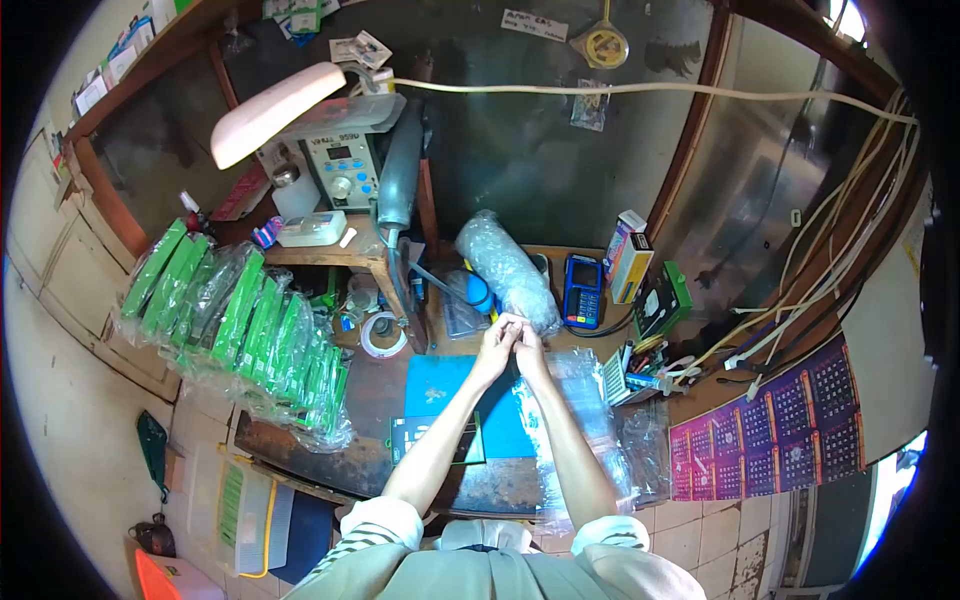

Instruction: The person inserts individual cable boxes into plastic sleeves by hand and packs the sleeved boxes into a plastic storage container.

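My left hand and my right hand meet over the desk, fingers closed and pressed together at the tips. Whatever lies between them, if anything, is too small or hidden to make out. Just beyond the fingertips rests a roll of clear plastic wrap. Beneath my forearms lies a blue mat, with a dark green-edged flat item partly covered by my left arm. Clear plastic bags are spread under and beside my right forearm.
Many green packs in clear plastic are piled on the left. A soldering station stands on a small shelf. Behind my hands sit a blue card terminal and small boxes; a pen holder stands right.
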`<control>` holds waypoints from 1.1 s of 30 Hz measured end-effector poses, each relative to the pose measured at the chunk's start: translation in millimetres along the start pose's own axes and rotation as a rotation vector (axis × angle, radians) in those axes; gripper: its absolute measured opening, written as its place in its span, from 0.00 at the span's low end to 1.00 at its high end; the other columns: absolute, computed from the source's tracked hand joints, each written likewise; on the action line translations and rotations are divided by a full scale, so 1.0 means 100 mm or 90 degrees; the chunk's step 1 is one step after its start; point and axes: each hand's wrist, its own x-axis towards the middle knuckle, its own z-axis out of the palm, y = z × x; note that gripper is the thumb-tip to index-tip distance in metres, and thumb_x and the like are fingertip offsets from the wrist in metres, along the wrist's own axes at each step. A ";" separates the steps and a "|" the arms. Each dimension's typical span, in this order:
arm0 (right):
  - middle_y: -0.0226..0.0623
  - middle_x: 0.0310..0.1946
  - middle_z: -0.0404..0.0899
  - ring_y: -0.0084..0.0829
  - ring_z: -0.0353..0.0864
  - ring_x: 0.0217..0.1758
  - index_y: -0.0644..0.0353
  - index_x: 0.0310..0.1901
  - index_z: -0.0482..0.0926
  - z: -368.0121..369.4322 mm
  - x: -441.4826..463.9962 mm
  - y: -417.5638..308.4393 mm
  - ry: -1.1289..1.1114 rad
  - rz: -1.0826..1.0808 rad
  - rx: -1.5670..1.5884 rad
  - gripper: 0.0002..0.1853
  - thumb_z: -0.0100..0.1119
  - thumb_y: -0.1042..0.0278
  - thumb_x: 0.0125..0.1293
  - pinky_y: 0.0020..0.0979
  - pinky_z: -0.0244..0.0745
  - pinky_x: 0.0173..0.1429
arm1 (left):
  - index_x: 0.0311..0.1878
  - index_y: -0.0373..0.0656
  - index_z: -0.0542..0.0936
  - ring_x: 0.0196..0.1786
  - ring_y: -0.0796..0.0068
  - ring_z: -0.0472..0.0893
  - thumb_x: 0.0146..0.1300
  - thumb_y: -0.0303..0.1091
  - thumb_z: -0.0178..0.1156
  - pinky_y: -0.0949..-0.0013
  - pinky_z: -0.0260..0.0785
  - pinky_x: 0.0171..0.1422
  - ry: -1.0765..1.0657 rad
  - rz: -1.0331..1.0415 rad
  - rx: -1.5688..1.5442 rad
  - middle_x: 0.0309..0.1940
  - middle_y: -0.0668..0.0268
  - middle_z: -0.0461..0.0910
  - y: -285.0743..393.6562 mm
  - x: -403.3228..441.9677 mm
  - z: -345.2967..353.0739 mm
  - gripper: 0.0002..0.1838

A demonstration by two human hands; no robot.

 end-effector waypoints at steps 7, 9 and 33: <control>0.46 0.54 0.67 0.34 0.64 0.59 0.69 0.55 0.66 -0.11 0.00 0.08 -0.020 0.122 0.082 0.27 0.39 0.86 0.49 0.30 0.56 0.63 | 0.50 0.40 0.73 0.50 0.71 0.70 0.66 0.36 0.45 0.72 0.60 0.56 0.028 -0.001 0.150 0.44 0.62 0.73 -0.03 -0.08 -0.10 0.15; 0.47 0.54 0.67 0.35 0.65 0.58 0.68 0.55 0.67 -0.23 -0.06 0.27 0.022 -0.033 -0.069 0.27 0.39 0.86 0.48 0.31 0.57 0.62 | 0.56 0.44 0.71 0.54 0.66 0.68 0.65 0.36 0.46 0.69 0.58 0.60 -0.014 0.035 0.219 0.49 0.59 0.70 -0.06 -0.09 -0.08 0.17; 0.42 0.64 0.54 0.38 0.47 0.70 0.64 0.61 0.59 -0.93 -2.13 -0.11 -0.023 -0.111 -0.878 0.24 0.42 0.68 0.63 0.43 0.39 0.70 | 0.66 0.40 0.51 0.70 0.55 0.44 0.59 0.43 0.52 0.47 0.34 0.69 -0.313 0.066 0.586 0.68 0.54 0.46 -0.19 -1.54 0.72 0.35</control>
